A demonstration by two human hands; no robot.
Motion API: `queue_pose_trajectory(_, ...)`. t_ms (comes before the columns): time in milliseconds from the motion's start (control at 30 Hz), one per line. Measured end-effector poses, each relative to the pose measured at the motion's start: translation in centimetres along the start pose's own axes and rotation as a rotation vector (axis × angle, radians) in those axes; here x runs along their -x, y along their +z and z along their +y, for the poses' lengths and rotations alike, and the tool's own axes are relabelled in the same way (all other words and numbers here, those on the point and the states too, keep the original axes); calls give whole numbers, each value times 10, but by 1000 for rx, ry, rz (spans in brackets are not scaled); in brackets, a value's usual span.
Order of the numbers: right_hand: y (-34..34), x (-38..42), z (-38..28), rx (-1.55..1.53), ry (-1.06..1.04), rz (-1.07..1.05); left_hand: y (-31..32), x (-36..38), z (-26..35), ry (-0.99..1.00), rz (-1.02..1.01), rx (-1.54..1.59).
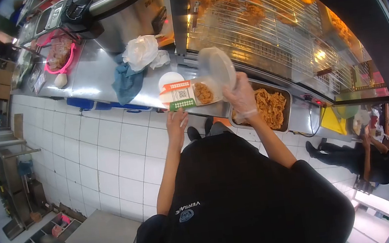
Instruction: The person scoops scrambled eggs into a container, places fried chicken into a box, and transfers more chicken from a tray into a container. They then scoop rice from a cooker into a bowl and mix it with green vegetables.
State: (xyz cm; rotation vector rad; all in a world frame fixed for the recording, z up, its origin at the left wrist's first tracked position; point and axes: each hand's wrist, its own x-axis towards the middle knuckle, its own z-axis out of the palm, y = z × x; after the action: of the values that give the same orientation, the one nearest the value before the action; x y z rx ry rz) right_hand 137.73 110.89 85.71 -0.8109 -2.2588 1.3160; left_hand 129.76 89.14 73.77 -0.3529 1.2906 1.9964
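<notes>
My right hand (241, 96), in a clear plastic glove, grips a translucent plastic tub (217, 69) tilted on its side above the counter; what is in it cannot be made out. Below and left of it lies an open paper food box (176, 95) with orange and green checked flaps and a QR code. Brown fried chicken pieces (203, 92) sit at the box's right end. The fingers of my bare left hand (176, 122) are curled at the box's green flap, on the near edge. Beside my right hand stands a metal tray (288, 98) of fried strips (270, 106).
A lit glass warming cabinet (259, 19) with wire racks of fried food rises behind the counter. Left of it are a large steel cooker (129, 17), crumpled white plastic (141, 52), a blue cloth (125, 83) and a pink basket (63, 69). A co-worker (381, 160) stands at far right.
</notes>
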Motion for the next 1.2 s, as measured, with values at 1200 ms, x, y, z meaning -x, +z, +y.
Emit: queue_pose_trajectory(1200,58,-27,55,447,0,-838,28,33,-39,256,104,-173)
